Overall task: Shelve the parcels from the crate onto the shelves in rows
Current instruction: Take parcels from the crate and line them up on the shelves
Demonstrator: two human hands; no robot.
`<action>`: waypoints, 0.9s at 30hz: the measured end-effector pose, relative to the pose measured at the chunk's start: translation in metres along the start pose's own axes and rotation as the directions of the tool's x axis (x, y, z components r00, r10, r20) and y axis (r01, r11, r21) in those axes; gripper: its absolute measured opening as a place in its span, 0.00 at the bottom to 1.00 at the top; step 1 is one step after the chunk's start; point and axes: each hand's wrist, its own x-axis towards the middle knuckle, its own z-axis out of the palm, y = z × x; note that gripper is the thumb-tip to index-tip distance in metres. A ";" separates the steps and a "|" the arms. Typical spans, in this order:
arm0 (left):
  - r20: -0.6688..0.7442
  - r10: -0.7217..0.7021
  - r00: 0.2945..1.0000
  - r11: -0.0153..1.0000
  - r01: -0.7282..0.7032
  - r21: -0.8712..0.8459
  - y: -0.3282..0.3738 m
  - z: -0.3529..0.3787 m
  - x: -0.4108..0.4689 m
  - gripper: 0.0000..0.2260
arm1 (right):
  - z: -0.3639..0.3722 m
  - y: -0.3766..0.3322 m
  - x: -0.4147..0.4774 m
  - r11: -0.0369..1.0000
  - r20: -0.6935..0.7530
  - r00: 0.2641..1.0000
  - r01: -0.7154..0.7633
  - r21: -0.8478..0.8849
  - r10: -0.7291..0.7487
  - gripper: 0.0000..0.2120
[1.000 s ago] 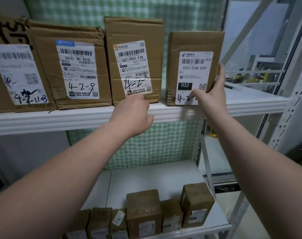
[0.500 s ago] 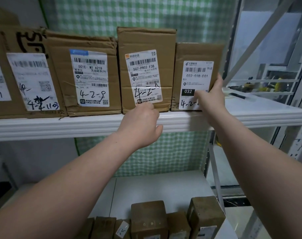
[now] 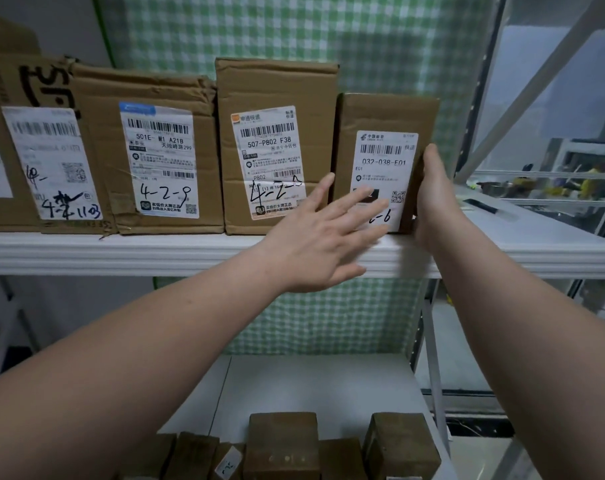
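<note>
The 032 parcel [image 3: 380, 112] stands upright on the upper shelf [image 3: 121, 251], hemmed at 9 o'clock by the taller 507 parcel [image 3: 277, 84] it touches, with bare shelf at 3 o'clock and small boxes [image 3: 283, 441] at 6 o'clock below. The right hand [image 3: 432, 199] clasps the 032 parcel's right edge. The left hand [image 3: 315, 244], clenched at the shelf lip a second ago, now lies released and spread over its label.

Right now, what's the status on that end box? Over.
Left hand open, fingers spread over 032 parcel. Right hand grips its right edge. Parcel upright on shelf, row end. Nothing blocking.
</note>
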 end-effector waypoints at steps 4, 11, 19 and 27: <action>0.091 -0.062 0.994 0.998 0.061 0.008 -0.008 0.009 0.003 0.30 | 0.000 0.003 0.000 1.000 0.003 1.000 0.001 -0.020 -0.001 0.27; 0.021 -0.039 0.999 0.997 0.038 0.070 -0.017 0.017 -0.015 0.30 | 0.002 0.014 0.007 0.995 -0.074 0.996 0.034 -0.091 -0.041 0.39; -0.013 -0.027 1.000 0.998 0.027 0.053 -0.015 0.017 -0.019 0.30 | 0.000 0.006 -0.006 0.987 -0.127 0.990 0.040 -0.158 -0.061 0.32; -0.090 -0.472 0.877 0.851 0.427 -0.307 -0.016 -0.001 -0.034 0.14 | 0.019 0.014 -0.044 0.562 0.027 0.667 0.648 -0.515 -0.745 0.08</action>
